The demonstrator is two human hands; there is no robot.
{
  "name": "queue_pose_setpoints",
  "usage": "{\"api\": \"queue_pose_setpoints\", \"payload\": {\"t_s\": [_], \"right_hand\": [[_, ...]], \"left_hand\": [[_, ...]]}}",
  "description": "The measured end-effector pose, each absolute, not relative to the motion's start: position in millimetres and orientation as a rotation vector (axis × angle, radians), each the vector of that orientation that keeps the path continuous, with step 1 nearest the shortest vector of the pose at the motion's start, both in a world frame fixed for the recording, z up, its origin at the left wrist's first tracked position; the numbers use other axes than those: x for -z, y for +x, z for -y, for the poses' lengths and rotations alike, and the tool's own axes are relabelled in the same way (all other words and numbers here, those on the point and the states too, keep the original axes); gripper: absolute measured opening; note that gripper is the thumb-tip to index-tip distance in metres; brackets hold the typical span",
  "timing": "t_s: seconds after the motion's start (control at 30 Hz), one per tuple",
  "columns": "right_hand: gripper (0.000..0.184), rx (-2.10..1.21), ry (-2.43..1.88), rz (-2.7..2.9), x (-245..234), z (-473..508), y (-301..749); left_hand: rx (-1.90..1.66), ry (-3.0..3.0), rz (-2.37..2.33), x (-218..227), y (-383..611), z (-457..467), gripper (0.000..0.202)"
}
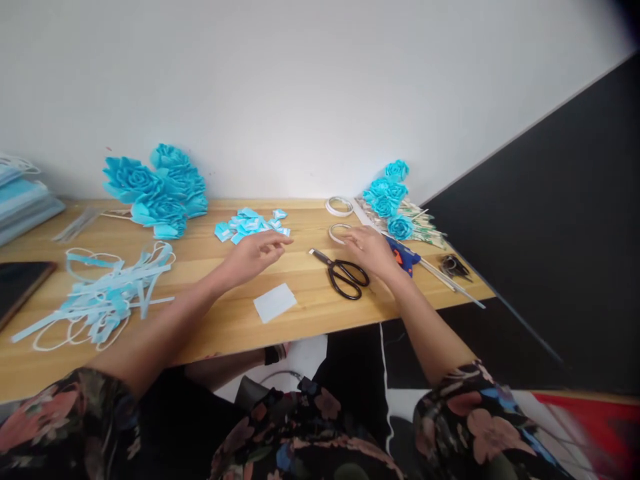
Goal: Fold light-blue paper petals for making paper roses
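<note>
My left hand [257,255] hovers over the middle of the table, in front of a pile of cut light-blue pieces [246,223]. Its fingers are loosely bent and apart, and nothing shows in them. With bent fingers, my right hand [371,251] grips the right side of a narrow white tape roll [336,233]. Its palm side is hidden. Black-handled scissors [345,275] lie just below that hand. Nearer the front edge is a pale rectangular piece [275,303]. A second white tape roll [339,207] lies behind the gripped one.
Large blue flowers [163,190] stand at the back left, smaller blue roses [387,193] at the back right. Cut strips and ear loops [110,293] spread at the left, near a dark phone [20,283] and stacked masks [25,197]. Thin sticks [445,277] lie right.
</note>
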State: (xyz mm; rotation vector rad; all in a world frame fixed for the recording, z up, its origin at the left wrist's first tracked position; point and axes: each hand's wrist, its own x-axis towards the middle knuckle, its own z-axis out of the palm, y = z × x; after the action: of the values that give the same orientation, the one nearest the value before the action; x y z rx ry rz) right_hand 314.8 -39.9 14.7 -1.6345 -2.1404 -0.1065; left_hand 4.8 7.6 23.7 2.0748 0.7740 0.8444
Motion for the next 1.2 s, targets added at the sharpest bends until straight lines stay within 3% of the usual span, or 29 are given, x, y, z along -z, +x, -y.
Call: {"api": "queue_pose_setpoints", "payload": {"t_s": [0.23, 0.5, 0.6, 0.8, 0.97, 1.2], "right_hand": [[0.028, 0.001, -1.766, 2.258, -12, 106, 292], [0.037, 0.079, -2.002, 2.104, -2, 96, 294], [0.036, 0.099, -1.837, 2.182, -12, 90, 277], [0.029, -0.403, -1.415, 2.447, -17, 71, 204], [0.009, -0.487, -1.379, 2.558, -15, 53, 181], [0.010, -0.475, -1.414, 2.361, -40, 29, 191]], "left_hand": [[-0.856, 1.831, -0.971, -7, -11, -10, 0.036], [-0.872, 1.746, -0.963, -6, -8, -10, 0.032], [-0.882, 1.759, -0.968, -6, -7, -8, 0.031], [-0.849, 1.788, -0.962, -3, -4, -8, 0.031], [-0.760, 1.812, -0.894, 4, -1, -8, 0.039], [-0.778, 1.799, -0.809, -5, -3, -6, 0.044]]}}
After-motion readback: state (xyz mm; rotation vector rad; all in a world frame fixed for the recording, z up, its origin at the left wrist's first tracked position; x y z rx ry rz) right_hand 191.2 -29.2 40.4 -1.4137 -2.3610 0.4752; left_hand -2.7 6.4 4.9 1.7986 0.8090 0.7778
